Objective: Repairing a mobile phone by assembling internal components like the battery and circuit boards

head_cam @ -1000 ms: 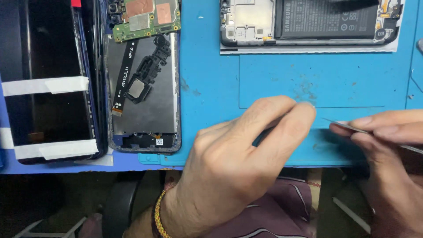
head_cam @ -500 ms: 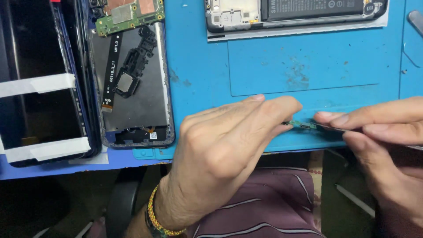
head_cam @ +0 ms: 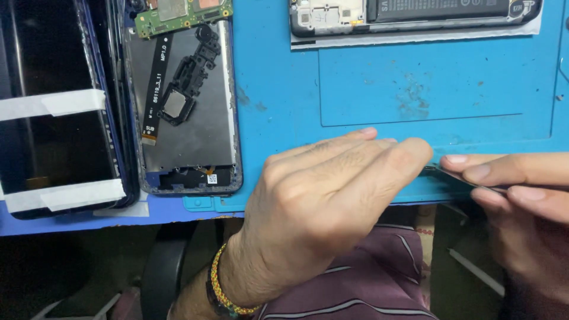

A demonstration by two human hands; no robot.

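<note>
The left hand point(head_cam: 320, 207) is held over the near edge of the blue mat point(head_cam: 379, 89), fingers drawn together at their tips; whether anything is pinched there cannot be told, as the tips are hidden from above. The right hand point(head_cam: 521, 195) is closed on thin metal tweezers point(head_cam: 459, 176), whose point is brought right up to the left fingertips at the mat's edge. Compared with a second ago, the left fingers are stretched further toward the right hand and the tweezers' point is now met by them, so a very small part seems to be passed or steadied between the two; the part itself is too small to be seen. The view is also shifted: the opened phone point(head_cam: 186, 106) with its green board point(head_cam: 181, 13) and the taped screen point(head_cam: 53, 118) are seen further right than before, and the second phone point(head_cam: 415, 18) with its battery is cut off more by the top edge.
</note>
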